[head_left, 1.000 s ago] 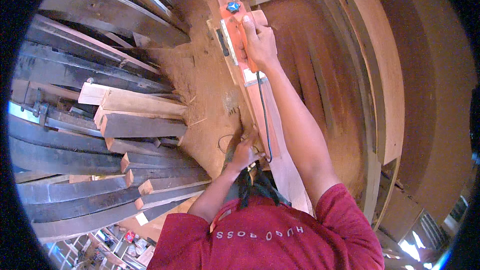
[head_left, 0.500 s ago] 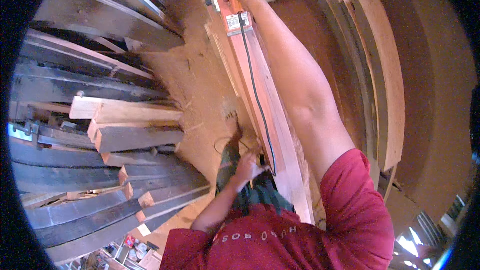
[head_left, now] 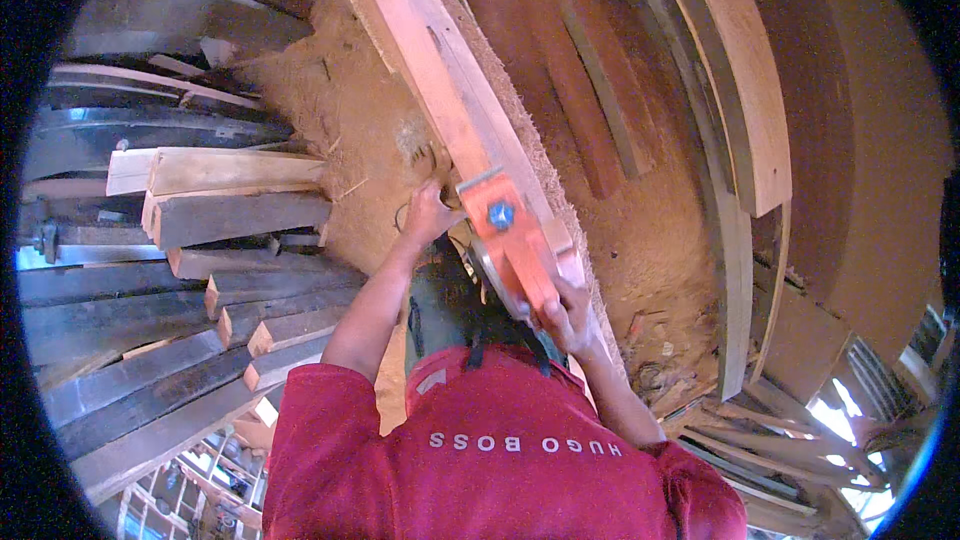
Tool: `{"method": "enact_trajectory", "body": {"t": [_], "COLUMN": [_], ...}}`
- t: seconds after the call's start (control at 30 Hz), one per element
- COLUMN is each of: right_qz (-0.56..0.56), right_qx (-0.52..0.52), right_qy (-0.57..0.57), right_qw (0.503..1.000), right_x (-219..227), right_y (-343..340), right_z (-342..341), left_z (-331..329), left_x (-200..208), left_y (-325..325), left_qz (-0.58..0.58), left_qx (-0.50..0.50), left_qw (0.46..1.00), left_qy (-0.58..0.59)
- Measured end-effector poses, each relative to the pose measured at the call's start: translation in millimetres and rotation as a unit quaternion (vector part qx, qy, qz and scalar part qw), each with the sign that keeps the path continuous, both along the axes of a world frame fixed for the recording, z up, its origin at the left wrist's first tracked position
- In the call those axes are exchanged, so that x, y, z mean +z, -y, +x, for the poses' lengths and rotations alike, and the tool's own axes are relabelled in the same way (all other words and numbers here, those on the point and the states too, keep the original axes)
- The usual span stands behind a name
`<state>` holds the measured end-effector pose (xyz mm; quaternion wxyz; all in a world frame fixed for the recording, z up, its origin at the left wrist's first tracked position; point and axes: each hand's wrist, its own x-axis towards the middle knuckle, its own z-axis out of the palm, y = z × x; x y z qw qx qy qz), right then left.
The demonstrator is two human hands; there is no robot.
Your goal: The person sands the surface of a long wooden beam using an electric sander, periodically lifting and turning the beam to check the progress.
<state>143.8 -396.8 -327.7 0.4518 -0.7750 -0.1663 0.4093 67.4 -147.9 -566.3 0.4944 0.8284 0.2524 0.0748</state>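
Note:
An orange electric hand planer [head_left: 518, 240] with a blue knob rests on a long pinkish wooden beam [head_left: 440, 70], close to my body. My right hand [head_left: 568, 315] is closed round its rear handle. My left hand [head_left: 428, 215] is just left of the planer's front end, beside the beam's left edge. Its thumb and fingers are apart, with the thumb pointing at the planer, and nothing shows in them. Whether the thumb touches the planer I cannot tell. Shavings fringe the beam's right edge.
Stacked timber beams [head_left: 240, 220] fill the left side, their cut ends toward the middle. Long boards [head_left: 755, 90] stand along the right. Sawdust [head_left: 350, 120] covers the floor, where a bare foot [head_left: 425, 155] shows left of the beam.
The planer has come back along the beam from the far end toward my body, my right hand still on it. My left hand has moved forward from my waist to beside the planer's front.

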Motion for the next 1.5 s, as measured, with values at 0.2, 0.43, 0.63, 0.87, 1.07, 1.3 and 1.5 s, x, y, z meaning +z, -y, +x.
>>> {"method": "enact_trajectory", "body": {"t": [0.2, 0.43, 0.63, 0.87, 1.07, 1.3, 1.5], "right_qz": [0.021, -0.01, 0.034, 0.073, 0.09, 0.132, 0.156], "right_qx": [0.028, 0.043, 0.041, 0.009, -0.026, -0.019, -0.008], "right_qy": [-0.045, 0.007, 0.003, 0.068, 0.048, 0.199, 0.223], "right_qw": [0.998, 0.999, 0.999, 0.995, 0.994, 0.971, 0.962], "right_x": [-2, -4, -17, -29, -27, -38, -42], "right_y": [17, -71, -155, -238, -297, -379, -452], "right_z": [0, 50, 91, 134, 165, 208, 243], "left_z": [-1, 17, 21, 29, 52, 29, 11], "left_x": [-4, 45, 50, 68, 99, 55, 13], "left_y": [1, -3, -6, -26, -43, -26, -13], "left_qz": [-0.02, -0.099, -0.121, -0.051, -0.049, -0.066, -0.122], "left_qx": [0.026, 0.022, 0.059, -0.059, -0.087, -0.08, -0.069], "left_qw": [0.998, 0.995, 0.988, 0.997, 0.995, 0.993, 0.99], "left_qy": [-0.06, 0.009, 0.082, 0.027, -0.01, -0.062, 0.009]}}
